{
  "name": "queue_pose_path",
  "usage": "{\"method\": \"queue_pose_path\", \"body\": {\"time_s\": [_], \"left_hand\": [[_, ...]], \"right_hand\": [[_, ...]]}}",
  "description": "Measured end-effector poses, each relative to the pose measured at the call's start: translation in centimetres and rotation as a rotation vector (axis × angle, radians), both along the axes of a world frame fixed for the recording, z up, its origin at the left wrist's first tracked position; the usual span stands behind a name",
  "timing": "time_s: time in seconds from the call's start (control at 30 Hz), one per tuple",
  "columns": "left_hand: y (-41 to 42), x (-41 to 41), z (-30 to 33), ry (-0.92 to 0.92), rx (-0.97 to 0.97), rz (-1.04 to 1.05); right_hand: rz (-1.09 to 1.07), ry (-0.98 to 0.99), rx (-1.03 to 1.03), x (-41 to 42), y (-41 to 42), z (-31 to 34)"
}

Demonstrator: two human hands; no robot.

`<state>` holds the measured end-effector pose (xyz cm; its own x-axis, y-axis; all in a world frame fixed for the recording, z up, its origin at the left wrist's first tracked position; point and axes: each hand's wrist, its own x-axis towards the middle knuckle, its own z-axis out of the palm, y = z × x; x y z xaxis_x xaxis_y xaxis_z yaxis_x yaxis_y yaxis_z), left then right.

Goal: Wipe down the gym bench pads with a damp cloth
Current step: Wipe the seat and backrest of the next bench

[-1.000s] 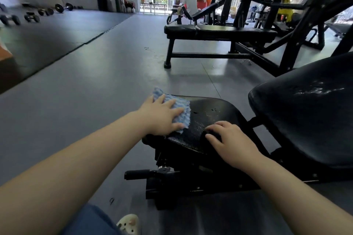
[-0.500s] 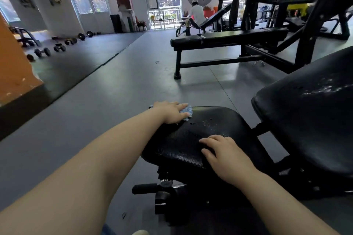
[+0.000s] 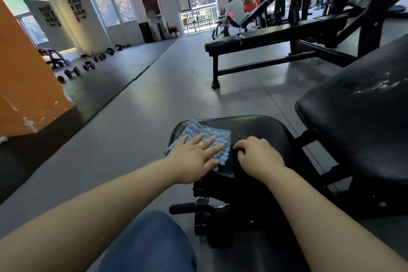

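Two hands on seat pad point(image 3: 254, 126), left hand point(image 3: 194, 157) flat on blue cloth point(image 3: 205, 133)

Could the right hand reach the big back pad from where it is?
Probably yes: the right hand rests on the seat pad, and the back pad sits just beyond it with nothing between.

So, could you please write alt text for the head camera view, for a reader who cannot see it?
A person's left hand presses a blue cloth flat on a black seat pad, while the right hand rests on the pad beside it with fingers curled. A larger back pad is at right, in a gym.
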<state>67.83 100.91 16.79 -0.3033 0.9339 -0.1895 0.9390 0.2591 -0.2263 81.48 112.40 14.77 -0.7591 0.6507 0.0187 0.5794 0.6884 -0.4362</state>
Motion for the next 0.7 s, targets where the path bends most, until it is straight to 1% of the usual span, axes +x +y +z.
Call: {"method": "queue_pose_path", "body": {"time_s": [0.1, 0.2, 0.3, 0.4, 0.47, 0.53, 0.6, 0.7], "left_hand": [[-0.6, 2.5, -0.6, 0.014, 0.045, 0.085], [-0.4, 4.5, -1.5, 0.019, 0.085, 0.163], [-0.4, 6.4, -2.4, 0.033, 0.104, 0.204], [-0.1, 7.2, -2.1, 0.001, 0.087, 0.237], [0.1, 6.5, -1.5, 0.036, 0.054, 0.192], [0.1, 5.0, -0.8, 0.112, 0.005, 0.097], [0.3, 3.2, -0.5, 0.147, -0.022, 0.019], [2.5, 1.2, -0.2, 0.072, -0.044, 0.013]], "right_hand": [[0.035, -0.010, 0.029, 0.8, -0.3, -0.3], [0.079, 0.015, 0.015, 1.4, 0.0, -0.4], [0.090, 0.043, -0.041, 1.7, 0.6, 0.2], [0.067, 0.086, -0.103, 2.1, 1.1, 0.2], [0.052, 0.108, -0.126, 2.2, 1.2, 0.0], [0.047, 0.112, -0.144, 2.2, 1.0, 0.0], [0.044, 0.108, -0.140, 1.9, 0.7, -0.3], [0.043, 0.099, -0.119, 1.5, 0.7, -0.3]]}}
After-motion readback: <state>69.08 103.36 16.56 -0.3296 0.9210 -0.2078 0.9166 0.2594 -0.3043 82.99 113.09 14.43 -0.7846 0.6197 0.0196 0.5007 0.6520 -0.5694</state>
